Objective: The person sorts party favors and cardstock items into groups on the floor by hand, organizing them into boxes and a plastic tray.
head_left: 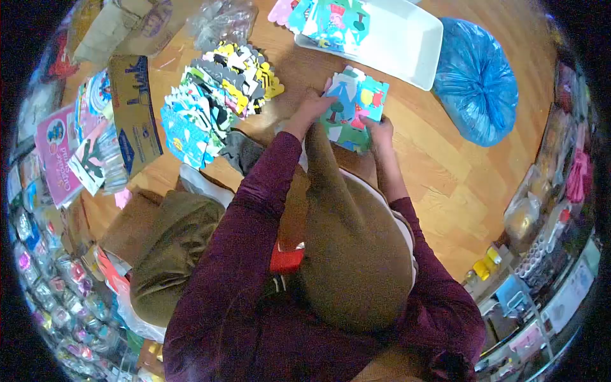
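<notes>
A colourful printed card sheet with scalloped edges, showing a tree, a mountain and pink and yellow figures, is held in front of me above the floor. My left hand grips its left edge, thumb on top. My right hand is closed on its lower right edge. Just beyond it stands a white plastic tray, with similar printed cards lying at its left end. To the left, a fanned pile of cut-out cards, blue ones nearer and yellow-and-black ones farther, lies on the floor.
A tied blue plastic bag sits right of the tray. On the left are an open cardboard box, a pink package and clear plastic wrap. Packed goods line both sides. My bent knee rises between my arms.
</notes>
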The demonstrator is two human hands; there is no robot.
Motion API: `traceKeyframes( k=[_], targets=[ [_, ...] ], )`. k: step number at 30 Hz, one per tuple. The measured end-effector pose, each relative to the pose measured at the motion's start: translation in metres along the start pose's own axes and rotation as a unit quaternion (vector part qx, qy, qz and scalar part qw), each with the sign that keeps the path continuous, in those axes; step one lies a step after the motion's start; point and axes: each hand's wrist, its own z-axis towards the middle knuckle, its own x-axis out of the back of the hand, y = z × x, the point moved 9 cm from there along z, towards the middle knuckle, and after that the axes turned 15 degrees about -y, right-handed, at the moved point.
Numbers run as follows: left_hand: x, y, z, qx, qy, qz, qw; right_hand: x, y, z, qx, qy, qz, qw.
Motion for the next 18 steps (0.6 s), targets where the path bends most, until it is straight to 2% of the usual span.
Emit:
traceKeyframes(
  k=[1, 2, 3, 4, 6, 7, 8, 9, 10, 11, 12, 13, 14, 15, 17, 18],
  targets=[
    [-0.008, -0.038, 0.038, 0.003, 0.000, -0.007, 1.000, -0.010, 0.008, 0.001, -0.026, -0.075, 0.039, 0.996],
    [-0.033, -0.073, 0.075, -0.004, -0.049, -0.044, 0.998, -0.022, 0.013, -0.001, -0.054, -0.147, 0.080, 0.984],
    [-0.047, -0.105, 0.117, -0.014, -0.097, -0.079, 0.992, -0.021, 0.012, -0.004, -0.054, -0.149, 0.077, 0.984],
    [-0.044, -0.088, 0.100, -0.016, -0.095, -0.082, 0.992, -0.022, 0.006, -0.009, -0.032, -0.169, 0.056, 0.984],
    [-0.014, -0.014, 0.028, -0.062, 0.039, 0.076, 0.994, -0.021, -0.007, -0.019, -0.007, -0.189, 0.036, 0.981],
    [-0.017, -0.007, 0.016, -0.062, 0.039, 0.077, 0.994, -0.018, -0.028, -0.031, 0.047, -0.178, 0.056, 0.981],
    [-0.018, 0.014, 0.000, -0.191, 0.056, -0.007, 0.980, -0.012, -0.048, -0.044, 0.098, -0.165, 0.077, 0.978],
    [-0.015, 0.032, -0.020, -0.314, 0.070, -0.092, 0.943, -0.006, -0.063, -0.057, 0.095, -0.163, 0.080, 0.979],
    [-0.014, 0.042, -0.034, -0.313, 0.067, -0.089, 0.943, 0.008, -0.096, -0.071, 0.170, -0.127, 0.047, 0.976],
    [-0.013, 0.067, -0.054, -0.376, 0.027, -0.100, 0.921, 0.021, -0.129, -0.082, 0.243, -0.089, 0.012, 0.966],
    [-0.014, 0.090, -0.077, -0.435, -0.013, -0.113, 0.893, 0.029, -0.151, -0.086, 0.240, -0.086, 0.013, 0.967],
    [-0.012, 0.105, -0.095, -0.432, -0.019, -0.113, 0.894, 0.035, -0.189, -0.103, 0.349, -0.095, -0.012, 0.932],
    [-0.003, 0.130, -0.125, -0.510, 0.012, -0.087, 0.856, 0.038, -0.213, -0.121, 0.456, -0.103, -0.038, 0.883],
    [0.003, 0.145, -0.149, -0.585, 0.044, -0.060, 0.808, 0.042, -0.212, -0.117, 0.457, -0.100, -0.038, 0.883],
    [0.002, 0.145, -0.148, -0.599, 0.020, -0.026, 0.800, 0.038, -0.215, -0.114, 0.515, -0.098, -0.121, 0.843],
    [0.001, 0.141, -0.140, -0.558, 0.040, 0.022, 0.828, 0.033, -0.206, -0.102, 0.451, -0.092, -0.179, 0.869]
  ],
)
